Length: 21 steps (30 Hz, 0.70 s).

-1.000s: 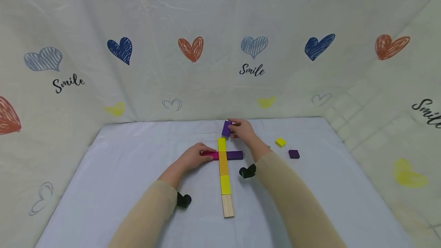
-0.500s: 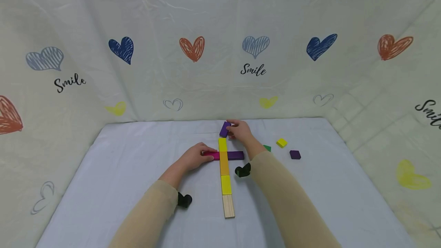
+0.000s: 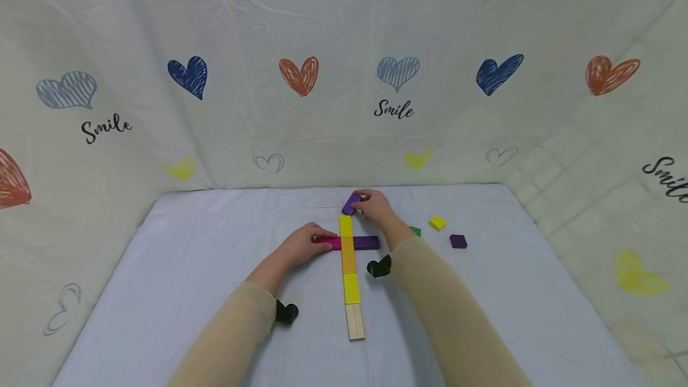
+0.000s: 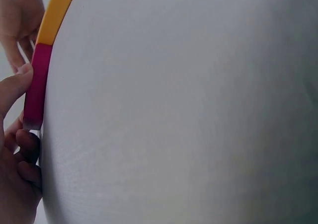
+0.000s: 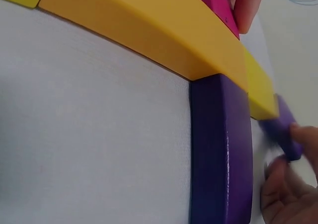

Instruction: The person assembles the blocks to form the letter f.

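Note:
My right hand (image 3: 374, 205) pinches a purple block (image 3: 350, 203), which slants just beyond the far yellow block (image 3: 346, 226). In the right wrist view this held purple block (image 5: 283, 127) is close to the yellow block's end; whether they touch is hard to tell. My left hand (image 3: 298, 245) holds a pink block (image 3: 334, 243) between thumb and fingers, its end against the orange block (image 3: 348, 255). Opposite lies another purple block (image 3: 367, 242). Toward me the line runs on with a yellow block (image 3: 352, 288) and a plain wooden block (image 3: 355, 321), forming a cross.
On the right of the white-covered table (image 3: 161, 267) lie a loose yellow block (image 3: 438, 223), a dark purple block (image 3: 458, 241) and a green block (image 3: 415, 231) partly hidden by my right arm. A heart-printed sheet (image 3: 344, 136) rises behind the table's far edge.
My right hand has shifted slightly left, and the purple block in it has tilted further over. The green block has come into view beside the arm. My left hand stays put.

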Each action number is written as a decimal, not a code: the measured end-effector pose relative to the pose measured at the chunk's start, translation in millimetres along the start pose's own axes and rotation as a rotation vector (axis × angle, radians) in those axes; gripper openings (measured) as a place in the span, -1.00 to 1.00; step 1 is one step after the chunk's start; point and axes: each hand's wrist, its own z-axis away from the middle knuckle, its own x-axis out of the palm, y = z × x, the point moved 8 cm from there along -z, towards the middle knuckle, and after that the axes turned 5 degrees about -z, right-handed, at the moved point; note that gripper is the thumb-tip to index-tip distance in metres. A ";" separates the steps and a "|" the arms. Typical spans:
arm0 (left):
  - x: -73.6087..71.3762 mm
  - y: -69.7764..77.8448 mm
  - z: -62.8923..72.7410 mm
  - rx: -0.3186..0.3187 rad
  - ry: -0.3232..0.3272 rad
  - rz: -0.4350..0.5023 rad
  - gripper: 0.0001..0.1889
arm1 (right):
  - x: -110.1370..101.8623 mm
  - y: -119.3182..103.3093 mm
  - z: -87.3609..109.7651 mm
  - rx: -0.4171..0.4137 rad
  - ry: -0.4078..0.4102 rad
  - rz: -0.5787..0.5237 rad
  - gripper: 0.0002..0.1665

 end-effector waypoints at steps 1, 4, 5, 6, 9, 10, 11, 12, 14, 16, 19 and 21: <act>0.1 -0.2 0.0 0.000 0.001 -0.001 -0.70 | 0.1 -0.5 1.1 0.000 -0.001 0.011 -0.42; 0.2 -0.5 0.0 0.001 0.002 0.000 -0.70 | -0.2 -1.8 4.5 -0.004 0.000 0.040 -0.43; 0.2 -0.5 0.0 0.004 0.003 0.000 -0.70 | -0.3 -2.3 5.6 -0.007 0.001 0.048 -0.44; 0.2 -0.4 0.0 0.004 0.003 0.003 -0.70 | -0.5 -2.9 6.5 -0.011 0.003 0.058 -0.45; 0.6 -0.6 -0.3 0.008 0.002 0.009 -0.70 | -0.8 -3.6 8.1 -0.022 0.012 0.096 -0.48; 0.9 -0.7 -0.4 0.009 0.002 0.010 -0.70 | -0.5 -3.6 8.2 -0.022 0.013 0.103 -0.48; 1.0 -0.9 -0.5 0.009 0.002 0.010 -0.70 | -0.4 -4.2 8.7 -0.025 0.014 0.109 -0.48; 1.1 -1.0 -0.5 0.007 0.002 0.011 -0.70 | -0.1 -4.2 8.9 -0.025 0.014 0.115 -0.48; 1.1 -1.8 -0.1 0.003 0.004 0.010 -0.70 | 0.6 -4.3 9.1 -0.024 0.014 0.123 -0.48; 0.9 -1.7 0.3 0.001 0.005 0.013 -0.70 | 0.9 -4.3 9.3 -0.027 0.017 0.129 -0.48; 0.7 -1.3 1.0 -0.002 0.007 0.014 -0.70 | 0.9 -4.5 9.6 -0.030 0.020 0.134 -0.47; 0.6 -1.1 1.1 -0.002 0.008 0.014 -0.69 | 0.8 -4.6 9.9 -0.031 0.021 0.133 -0.47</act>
